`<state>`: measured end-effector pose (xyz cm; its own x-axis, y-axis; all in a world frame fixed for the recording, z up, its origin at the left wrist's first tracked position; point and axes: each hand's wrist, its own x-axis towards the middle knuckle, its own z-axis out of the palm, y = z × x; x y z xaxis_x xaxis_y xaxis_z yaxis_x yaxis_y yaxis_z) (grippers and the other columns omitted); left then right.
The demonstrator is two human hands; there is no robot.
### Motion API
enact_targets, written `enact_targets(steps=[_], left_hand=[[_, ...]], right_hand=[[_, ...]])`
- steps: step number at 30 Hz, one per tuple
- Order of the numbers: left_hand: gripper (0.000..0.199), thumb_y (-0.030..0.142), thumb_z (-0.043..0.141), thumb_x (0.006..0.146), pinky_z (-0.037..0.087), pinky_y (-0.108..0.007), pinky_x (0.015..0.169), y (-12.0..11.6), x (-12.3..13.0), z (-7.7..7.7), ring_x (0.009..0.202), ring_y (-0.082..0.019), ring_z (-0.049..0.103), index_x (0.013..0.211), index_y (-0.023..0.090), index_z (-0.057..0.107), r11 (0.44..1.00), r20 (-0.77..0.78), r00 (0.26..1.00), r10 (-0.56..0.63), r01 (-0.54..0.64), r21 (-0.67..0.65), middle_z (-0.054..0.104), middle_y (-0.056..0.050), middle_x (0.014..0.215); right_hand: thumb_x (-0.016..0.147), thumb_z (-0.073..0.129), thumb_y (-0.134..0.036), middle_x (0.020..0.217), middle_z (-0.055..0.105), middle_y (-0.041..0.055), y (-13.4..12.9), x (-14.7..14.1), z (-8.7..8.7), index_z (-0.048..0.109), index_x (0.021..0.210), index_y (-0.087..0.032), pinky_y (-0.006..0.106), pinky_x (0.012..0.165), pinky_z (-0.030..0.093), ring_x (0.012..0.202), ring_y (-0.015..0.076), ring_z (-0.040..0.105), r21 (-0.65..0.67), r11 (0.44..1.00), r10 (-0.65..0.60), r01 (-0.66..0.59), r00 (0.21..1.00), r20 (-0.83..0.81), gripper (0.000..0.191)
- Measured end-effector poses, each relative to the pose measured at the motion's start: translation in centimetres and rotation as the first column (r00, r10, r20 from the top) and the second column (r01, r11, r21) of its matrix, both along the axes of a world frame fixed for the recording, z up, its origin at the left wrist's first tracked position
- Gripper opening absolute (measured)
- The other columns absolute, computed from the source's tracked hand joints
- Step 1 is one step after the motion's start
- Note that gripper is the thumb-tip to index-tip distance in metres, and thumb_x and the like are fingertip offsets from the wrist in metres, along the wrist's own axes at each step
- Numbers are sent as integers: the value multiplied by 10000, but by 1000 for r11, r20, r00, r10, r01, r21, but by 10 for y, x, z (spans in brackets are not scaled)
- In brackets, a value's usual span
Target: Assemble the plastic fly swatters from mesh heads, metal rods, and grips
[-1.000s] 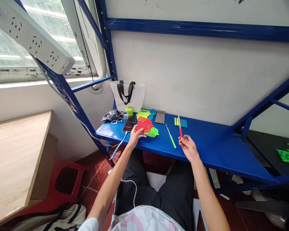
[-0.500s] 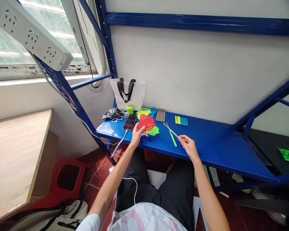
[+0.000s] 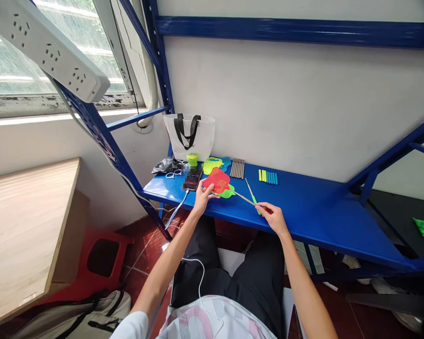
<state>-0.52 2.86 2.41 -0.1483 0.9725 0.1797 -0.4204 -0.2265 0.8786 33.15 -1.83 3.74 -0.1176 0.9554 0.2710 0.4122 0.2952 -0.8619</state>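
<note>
L hand [image 3: 203,195] is pinching the red mesh paddle [image 3: 216,180] btwn thumb & fingers at its lower edge, just L of frame ctr. R hand [image 3: 270,216] is pinching the metal rod [image 3: 245,197] nr its red handle, right of ctr. Paddle's long axis is slanting, narrow end pointing lower right, twd R hand. Rod is running along roughly the same line, tip pointing upper left & meeting that narrow end; can't tell if it's inserted. Green mesh paddle [image 3: 229,192] is showing partly under the red one. Green-handled rod [image 3: 253,200] is lying on the worktop just beyond R hand, tip pointing up & slightly left.

Blue worktop [image 3: 314,202] is stretching across mid-frame to lower right, w/ grey rods [image 3: 238,168] lying side by side nr its back edge, yellow sticks [image 3: 262,175] & blue sticks [image 3: 272,178] sitting in a row to their right. Phone [image 3: 195,180] is resting left of the red paddle; white bag [image 3: 205,134] is standing behind. Power strip [image 3: 56,52] is slanting across upper left, before a window [image 3: 38,80]. Wood-topped table [image 3: 24,221] is filling lower left.
</note>
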Motion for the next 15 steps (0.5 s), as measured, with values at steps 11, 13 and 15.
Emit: enact_targets(steps=[11,13,15], left_hand=[[812,590,907,857,735,-454,738,-1,-1,0,709,-211,794,1447,239,474,998,-64,996,-66,65,-11,765,-19,954],[859,584,918,848,735,-444,727,-1,0,0,713,-214,799,1491,238,465,997,-63,995,-72,72,-4,772,-37,997],[913,575,923,846,734,-433,714,-2,1,2,715,-209,802,1557,247,454,997,-67,995,-76,77,11,779,-73,1110]], right_hand=[[942,743,-740,775,780,51,0,-1,-1,877,1005,-248,344,618,517,663,232,665,33,999,-14,12,999,43,514],[971,723,-721,802,796,54,1,-1,-4,876,1024,-256,354,638,538,677,243,692,64,998,-20,15,997,78,493],[1007,694,-698,909,832,69,0,-2,-8,872,1053,-268,377,715,583,755,267,745,144,989,-52,33,990,128,468]])
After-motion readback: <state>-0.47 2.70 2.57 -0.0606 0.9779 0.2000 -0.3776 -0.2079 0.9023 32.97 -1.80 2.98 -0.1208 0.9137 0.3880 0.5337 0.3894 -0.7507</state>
